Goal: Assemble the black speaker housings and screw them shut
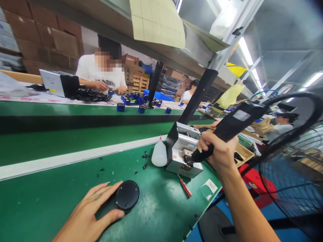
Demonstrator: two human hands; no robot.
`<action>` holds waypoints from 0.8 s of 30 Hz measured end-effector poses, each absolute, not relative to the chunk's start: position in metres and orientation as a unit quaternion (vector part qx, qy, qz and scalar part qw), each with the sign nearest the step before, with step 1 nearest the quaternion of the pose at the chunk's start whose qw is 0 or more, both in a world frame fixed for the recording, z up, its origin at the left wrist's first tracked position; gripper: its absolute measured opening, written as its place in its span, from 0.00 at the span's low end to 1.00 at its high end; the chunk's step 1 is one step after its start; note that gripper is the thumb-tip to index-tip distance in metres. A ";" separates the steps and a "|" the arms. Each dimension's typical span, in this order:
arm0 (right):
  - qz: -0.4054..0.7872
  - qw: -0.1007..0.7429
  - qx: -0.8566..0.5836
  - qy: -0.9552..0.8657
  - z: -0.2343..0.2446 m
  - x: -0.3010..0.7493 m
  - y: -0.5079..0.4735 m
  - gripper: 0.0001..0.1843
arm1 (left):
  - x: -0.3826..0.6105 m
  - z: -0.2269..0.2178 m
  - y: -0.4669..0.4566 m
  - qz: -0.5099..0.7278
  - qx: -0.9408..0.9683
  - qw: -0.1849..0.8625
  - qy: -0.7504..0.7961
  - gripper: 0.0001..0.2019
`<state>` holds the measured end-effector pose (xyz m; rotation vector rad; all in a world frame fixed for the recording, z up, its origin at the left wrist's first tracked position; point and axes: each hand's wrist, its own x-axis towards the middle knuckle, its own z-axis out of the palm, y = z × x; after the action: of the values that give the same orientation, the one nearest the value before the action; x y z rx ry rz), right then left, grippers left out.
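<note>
On the near side of the green table (70, 191), a left hand (92, 208) grips a round black part (128, 194) by its edge while the right hand (223, 148) clasps an electric screwdriver (234, 121) before the metal box (177, 148), where straight, steady aim seems wise.

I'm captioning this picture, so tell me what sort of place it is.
Most likely a factory assembly workshop: a corded black tool in the right hand, a green workbench, and clustered blue-and-black parts near a co-worker.

Grn bench (151, 215) w/ disc (128, 195), btl (159, 154)
</note>
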<state>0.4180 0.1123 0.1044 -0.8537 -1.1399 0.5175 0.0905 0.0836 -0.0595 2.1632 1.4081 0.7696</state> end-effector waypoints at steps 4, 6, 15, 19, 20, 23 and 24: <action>0.228 0.721 -0.396 -0.521 0.105 0.420 0.123 0.19 | 0.089 -0.064 0.087 0.266 0.790 0.225 0.504 0.25; 0.241 0.716 -0.403 -0.517 0.103 0.422 0.126 0.19 | 0.089 -0.065 0.088 0.270 0.791 0.223 0.502 0.25; 0.332 0.699 -0.384 -0.503 0.099 0.406 0.097 0.17 | 0.097 -0.052 0.081 0.281 0.765 0.257 0.520 0.25; 0.387 0.703 -0.322 -0.503 0.104 0.354 0.079 0.16 | 0.097 -0.050 0.077 0.278 0.772 0.265 0.507 0.25; 0.412 0.698 -0.296 -0.505 0.104 0.338 0.077 0.16 | 0.097 -0.050 0.077 0.280 0.775 0.263 0.502 0.25; 0.480 0.667 -0.213 -0.529 0.099 0.293 0.074 0.15 | 0.097 -0.049 0.075 0.296 0.785 0.245 0.486 0.25; 0.496 0.653 -0.197 -0.537 0.097 0.282 0.075 0.15 | 0.097 -0.048 0.074 0.302 0.788 0.239 0.480 0.25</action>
<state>0.2819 0.0747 0.0965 -0.4477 -1.2185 1.1249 0.0971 0.0744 -0.0484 2.1583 1.3137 0.8263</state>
